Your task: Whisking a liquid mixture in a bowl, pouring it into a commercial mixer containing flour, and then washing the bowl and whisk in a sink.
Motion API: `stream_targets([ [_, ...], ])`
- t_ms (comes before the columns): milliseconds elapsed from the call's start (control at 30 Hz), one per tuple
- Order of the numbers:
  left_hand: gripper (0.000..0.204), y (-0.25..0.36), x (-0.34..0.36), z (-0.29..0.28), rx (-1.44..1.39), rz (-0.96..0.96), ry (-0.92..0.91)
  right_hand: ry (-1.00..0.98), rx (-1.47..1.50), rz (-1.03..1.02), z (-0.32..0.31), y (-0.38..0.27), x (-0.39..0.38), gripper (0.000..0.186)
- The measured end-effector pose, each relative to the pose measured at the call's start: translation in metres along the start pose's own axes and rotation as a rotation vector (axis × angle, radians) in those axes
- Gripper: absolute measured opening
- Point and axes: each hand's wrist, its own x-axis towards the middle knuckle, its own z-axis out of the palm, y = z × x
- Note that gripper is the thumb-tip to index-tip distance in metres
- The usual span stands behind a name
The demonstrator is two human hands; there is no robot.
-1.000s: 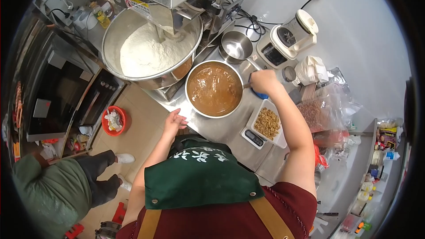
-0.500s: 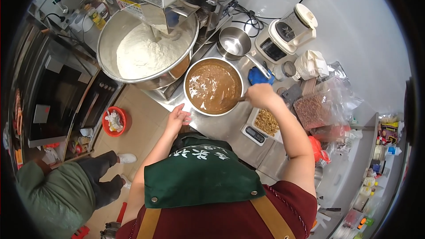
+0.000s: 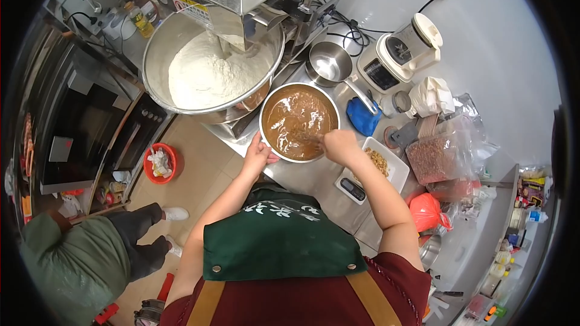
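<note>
A steel bowl (image 3: 270, 104) holds glossy brown liquid (image 3: 293, 115). My right hand (image 3: 341, 147) is closed on a stirring utensil, apparently a whisk, whose lower end sits in the liquid. My left hand (image 3: 260, 155) touches the bowl's left rim with its fingertips, fingers apart. Right of the bowl, a white tray (image 3: 396, 163) of brown crumbly pieces rests on a digital scale (image 3: 352, 190). Behind are an empty steel saucepan (image 3: 328, 60) and a blue cloth or mitt (image 3: 361, 118). A large mixer bowl (image 3: 158, 90) with white flour is at upper left.
A blender (image 3: 386, 63), white bag (image 3: 430, 96), bags of brown granules (image 3: 432, 154) and red bag (image 3: 428, 214) crowd the right. A red bucket (image 3: 172, 163) stands on the floor near another person (image 3: 78, 265), left, beside ovens (image 3: 78, 121). A cluttered shelf (image 3: 513, 229) lines the far right.
My right hand has moved down and left, stirring the utensil through the liquid. My left hand has risen from beside the bowl to touch its rim. The view has shifted slightly.
</note>
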Motion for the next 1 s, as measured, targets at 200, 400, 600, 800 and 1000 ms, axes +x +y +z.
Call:
stream_targets([
  [200,0.061,-0.001,0.002,-0.003,-0.006,0.007,-0.010,0.062,0.020,0.167,-0.002,0.015,0.000,0.018],
  [400,0.061,-0.001,0.001,0.001,-0.030,0.026,-0.026,0.033,0.042,0.022,0.014,-0.005,0.002,0.027],
  [600,0.060,0.003,0.000,0.000,-0.010,0.007,0.005,-0.025,0.069,0.007,0.003,0.009,-0.009,0.020],
  [800,0.058,0.003,0.002,0.002,0.009,-0.036,-0.006,0.063,0.086,0.150,-0.004,-0.002,0.004,0.015],
  [1000,0.055,0.004,0.003,0.002,0.036,-0.009,-0.011,0.068,0.156,0.073,0.008,-0.027,0.000,0.019],
])
